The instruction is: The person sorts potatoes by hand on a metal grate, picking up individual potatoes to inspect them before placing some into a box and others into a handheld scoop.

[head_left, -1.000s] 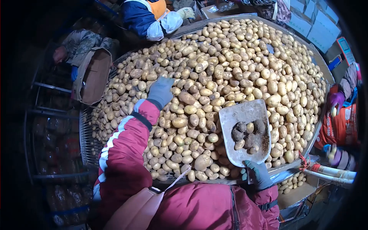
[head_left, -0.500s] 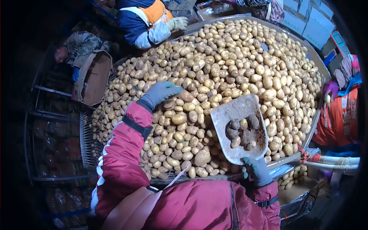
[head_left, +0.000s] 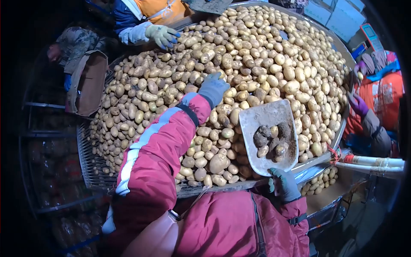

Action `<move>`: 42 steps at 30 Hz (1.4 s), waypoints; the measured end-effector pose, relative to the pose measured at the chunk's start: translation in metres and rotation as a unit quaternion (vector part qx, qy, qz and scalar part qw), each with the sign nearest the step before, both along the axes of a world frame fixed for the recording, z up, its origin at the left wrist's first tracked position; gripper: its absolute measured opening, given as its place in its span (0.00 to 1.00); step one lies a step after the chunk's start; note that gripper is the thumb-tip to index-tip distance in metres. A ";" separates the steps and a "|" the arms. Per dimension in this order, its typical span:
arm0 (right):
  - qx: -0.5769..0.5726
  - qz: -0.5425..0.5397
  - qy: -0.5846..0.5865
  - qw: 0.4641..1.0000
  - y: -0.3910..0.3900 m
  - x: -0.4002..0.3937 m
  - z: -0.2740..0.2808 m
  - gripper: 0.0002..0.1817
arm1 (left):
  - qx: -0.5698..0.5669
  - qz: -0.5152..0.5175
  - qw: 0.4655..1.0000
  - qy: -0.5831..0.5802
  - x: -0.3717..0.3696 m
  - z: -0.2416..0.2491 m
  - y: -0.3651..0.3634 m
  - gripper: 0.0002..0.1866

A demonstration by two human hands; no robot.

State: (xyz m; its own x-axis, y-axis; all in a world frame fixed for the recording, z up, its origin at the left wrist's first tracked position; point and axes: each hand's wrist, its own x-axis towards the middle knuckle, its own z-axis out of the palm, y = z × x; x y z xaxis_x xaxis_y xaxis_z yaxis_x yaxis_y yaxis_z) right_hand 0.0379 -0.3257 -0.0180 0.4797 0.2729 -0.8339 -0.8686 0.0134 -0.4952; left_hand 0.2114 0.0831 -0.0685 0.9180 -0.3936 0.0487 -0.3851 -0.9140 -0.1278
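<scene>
My right hand (head_left: 283, 185), in a grey-green glove, grips a pale flat scoop (head_left: 252, 124) by its near end. On the scoop lie dark, rotten-looking potatoes (head_left: 262, 136) and a few lighter ones, with brown dirt beside them. My left hand (head_left: 213, 88), gloved in grey-blue, reaches far over the heap of potatoes (head_left: 145, 96), low on its middle. Its fingers bend down among the potatoes, their tips hidden, so I cannot tell whether it holds one.
A metal-edged table (head_left: 317, 162) carries the heap, with a slatted grate (head_left: 87, 156) at its left end. Across stands a co-worker with a gloved hand (head_left: 162, 36); another in purple gloves (head_left: 358, 105) is at right. An open cardboard box (head_left: 90, 83) sits far left; white pipes (head_left: 372, 161) jut out right.
My left hand has moved right and farther over the heap. The scoop stays nearly in place in my right hand. The co-worker's glove across the table has shifted left, its fingers now spread.
</scene>
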 end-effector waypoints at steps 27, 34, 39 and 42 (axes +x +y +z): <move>0.033 -0.078 0.048 0.995 -0.029 -0.030 -0.034 0.10 | -0.158 0.093 0.967 0.175 -0.127 0.050 -0.042 0.33; 0.036 -0.070 -0.040 0.996 -0.035 -0.037 -0.032 0.11 | -0.403 0.273 0.847 0.213 -0.130 0.074 -0.018 0.20; 0.045 -0.062 -0.040 0.996 -0.026 -0.039 -0.015 0.12 | -0.583 0.173 0.741 0.285 -0.128 0.116 -0.060 0.29; 0.030 -0.060 -0.038 0.997 -0.026 -0.038 -0.023 0.11 | -0.573 0.174 0.771 0.216 -0.116 0.093 -0.048 0.29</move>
State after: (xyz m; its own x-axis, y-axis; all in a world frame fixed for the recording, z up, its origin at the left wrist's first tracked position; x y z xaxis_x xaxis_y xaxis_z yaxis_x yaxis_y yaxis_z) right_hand 0.0001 -0.3512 -0.0406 0.5738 0.2579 -0.7774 -0.8185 0.1468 -0.5555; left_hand 0.0958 0.0347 0.0245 0.9864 -0.0448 -0.1582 0.1286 -0.3896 0.9120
